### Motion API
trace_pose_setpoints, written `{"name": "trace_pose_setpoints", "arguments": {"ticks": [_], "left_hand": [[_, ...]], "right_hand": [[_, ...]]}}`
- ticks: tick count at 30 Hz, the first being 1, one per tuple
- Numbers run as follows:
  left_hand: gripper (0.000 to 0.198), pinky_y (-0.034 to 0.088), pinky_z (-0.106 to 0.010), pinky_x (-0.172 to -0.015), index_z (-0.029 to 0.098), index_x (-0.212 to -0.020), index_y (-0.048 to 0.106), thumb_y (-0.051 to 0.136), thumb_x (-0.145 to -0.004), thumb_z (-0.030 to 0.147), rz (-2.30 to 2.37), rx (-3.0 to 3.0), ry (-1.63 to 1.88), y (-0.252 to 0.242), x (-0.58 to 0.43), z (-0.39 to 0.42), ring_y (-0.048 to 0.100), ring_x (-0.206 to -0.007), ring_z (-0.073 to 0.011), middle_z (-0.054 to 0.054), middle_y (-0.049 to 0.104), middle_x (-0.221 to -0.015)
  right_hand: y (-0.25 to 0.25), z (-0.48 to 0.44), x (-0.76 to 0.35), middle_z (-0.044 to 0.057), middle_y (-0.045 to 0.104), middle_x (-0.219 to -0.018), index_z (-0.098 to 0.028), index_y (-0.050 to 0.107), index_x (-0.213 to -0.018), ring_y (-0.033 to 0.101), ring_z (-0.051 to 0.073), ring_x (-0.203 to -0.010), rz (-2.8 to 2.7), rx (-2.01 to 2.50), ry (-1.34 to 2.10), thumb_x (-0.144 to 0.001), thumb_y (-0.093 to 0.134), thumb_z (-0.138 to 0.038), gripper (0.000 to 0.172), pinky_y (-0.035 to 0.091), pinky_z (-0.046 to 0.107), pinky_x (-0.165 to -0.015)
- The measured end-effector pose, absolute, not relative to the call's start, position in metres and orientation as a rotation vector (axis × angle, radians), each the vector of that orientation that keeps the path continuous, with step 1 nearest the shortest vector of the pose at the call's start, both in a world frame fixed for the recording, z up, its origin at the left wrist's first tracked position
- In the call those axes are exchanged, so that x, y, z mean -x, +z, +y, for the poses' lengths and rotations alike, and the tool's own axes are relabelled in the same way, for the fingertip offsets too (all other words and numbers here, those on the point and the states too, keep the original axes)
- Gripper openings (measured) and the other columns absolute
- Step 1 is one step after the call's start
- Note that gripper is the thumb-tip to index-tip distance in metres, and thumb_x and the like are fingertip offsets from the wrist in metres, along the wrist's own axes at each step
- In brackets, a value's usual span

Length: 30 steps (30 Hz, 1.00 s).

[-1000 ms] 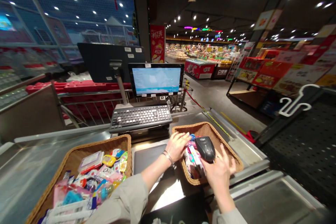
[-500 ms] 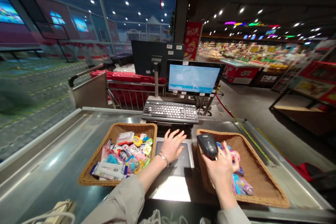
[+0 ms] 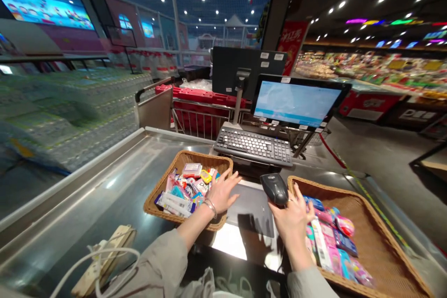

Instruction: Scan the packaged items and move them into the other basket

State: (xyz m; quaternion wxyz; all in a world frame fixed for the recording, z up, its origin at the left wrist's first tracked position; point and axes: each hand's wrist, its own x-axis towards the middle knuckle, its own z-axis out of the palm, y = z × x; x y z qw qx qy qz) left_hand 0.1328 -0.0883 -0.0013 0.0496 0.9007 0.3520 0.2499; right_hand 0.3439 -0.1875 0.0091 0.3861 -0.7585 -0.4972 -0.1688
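My left hand (image 3: 222,192) is open, its fingers spread over the right rim of a wicker basket (image 3: 157,207) full of small packaged sweets (image 3: 188,191). Nothing shows in that hand, and part of the basket's contents lies hidden behind it. A black handheld barcode scanner (image 3: 275,189) is gripped by my right hand (image 3: 292,214), its head pointing up and left. Right of this hand stands a second wicker basket (image 3: 379,221), holding several colourful packets (image 3: 331,242) at its left side. Between the baskets lies a grey flat panel (image 3: 253,207) set in the counter.
A black keyboard (image 3: 253,145) and a lit monitor (image 3: 296,102) stand behind the baskets, with another dark screen (image 3: 246,72) seen from its back. A power strip (image 3: 104,258) with white cables lies at the front left of the metal counter (image 3: 122,186). Beyond is a shopping cart (image 3: 202,116).
My view has turned left. My left hand has moved left from the grey panel to the left basket's rim. My right hand has shifted left off the right basket, keeping the scanner.
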Motion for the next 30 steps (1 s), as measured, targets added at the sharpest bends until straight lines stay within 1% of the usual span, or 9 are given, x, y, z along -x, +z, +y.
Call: {"name": "trace_pose_setpoints", "arguments": {"ticks": [4,9,13,18,20,23,27,30], "left_hand": [[0.057,0.011,-0.066,-0.112,0.029,-0.136,0.046,0.063,-0.082,0.033,1.170,-2.705,0.743,-0.003,-0.107,-0.089,0.033,-0.139,-0.0296,-0.006,0.051,-0.143],[0.054,0.011,-0.065,-0.112,0.031,-0.135,0.048,0.062,-0.082,0.031,1.275,-2.675,0.714,-0.005,-0.072,-0.087,0.037,-0.137,-0.0293,-0.005,0.054,-0.140],[0.049,0.009,-0.064,-0.113,0.033,-0.132,0.052,0.060,-0.084,0.031,1.366,-2.665,0.663,-0.005,-0.038,-0.085,0.039,-0.135,-0.0288,-0.003,0.056,-0.137],[0.044,0.005,-0.063,-0.114,0.036,-0.129,0.055,0.058,-0.086,0.036,1.449,-2.610,0.497,-0.003,0.006,-0.077,0.043,-0.133,-0.0284,-0.001,0.060,-0.134],[0.041,0.006,-0.062,-0.114,0.036,-0.128,0.056,0.058,-0.086,0.036,1.452,-2.587,0.403,-0.001,0.022,-0.075,0.044,-0.132,-0.0266,0.000,0.061,-0.132],[0.035,0.006,-0.058,-0.115,0.036,-0.123,0.059,0.054,-0.089,0.036,1.497,-2.574,0.336,-0.001,0.040,-0.073,0.042,-0.134,-0.0251,0.001,0.063,-0.129],[0.030,0.003,-0.060,-0.114,0.036,-0.117,0.063,0.054,-0.089,0.036,1.522,-2.545,0.236,-0.003,0.055,-0.073,0.041,-0.134,-0.0258,0.002,0.063,-0.130],[0.026,0.005,-0.061,-0.113,0.037,-0.111,0.065,0.055,-0.087,0.035,1.515,-2.494,0.109,-0.002,0.060,-0.073,0.040,-0.134,-0.0255,0.002,0.062,-0.130]], "right_hand": [[0.011,-0.184,-0.328,0.007,0.072,-0.100,-0.023,0.069,-0.081,0.047,0.029,-0.123,-1.335,1.911,-0.412,-0.076,0.050,-0.052,0.035,0.016,0.053,-0.104],[0.013,-0.180,-0.313,0.005,0.073,-0.098,-0.024,0.068,-0.079,0.047,0.029,-0.125,-1.384,1.857,-0.394,-0.076,0.051,-0.048,0.030,0.016,0.052,-0.105],[0.015,-0.179,-0.303,0.005,0.073,-0.097,-0.024,0.068,-0.083,0.046,0.030,-0.126,-1.407,1.852,-0.325,-0.075,0.050,-0.047,0.030,0.015,0.052,-0.105],[0.014,-0.178,-0.296,0.006,0.072,-0.099,-0.024,0.067,-0.082,0.047,0.030,-0.125,-1.406,1.853,-0.296,-0.076,0.049,-0.048,0.031,0.014,0.053,-0.105],[0.013,-0.177,-0.294,0.007,0.072,-0.100,-0.024,0.067,-0.082,0.046,0.030,-0.124,-1.410,1.857,-0.293,-0.077,0.048,-0.049,0.032,0.014,0.053,-0.105],[0.013,-0.176,-0.292,0.006,0.072,-0.100,-0.024,0.066,-0.083,0.046,0.030,-0.125,-1.427,1.859,-0.269,-0.077,0.048,-0.048,0.031,0.014,0.054,-0.105],[0.012,-0.174,-0.291,0.005,0.072,-0.098,-0.025,0.066,-0.082,0.045,0.029,-0.125,-1.416,1.847,-0.245,-0.077,0.050,-0.048,0.029,0.013,0.055,-0.106],[0.010,-0.172,-0.290,0.005,0.072,-0.097,-0.025,0.066,-0.082,0.046,0.029,-0.125,-1.408,1.839,-0.237,-0.076,0.050,-0.049,0.030,0.013,0.055,-0.106]]}}
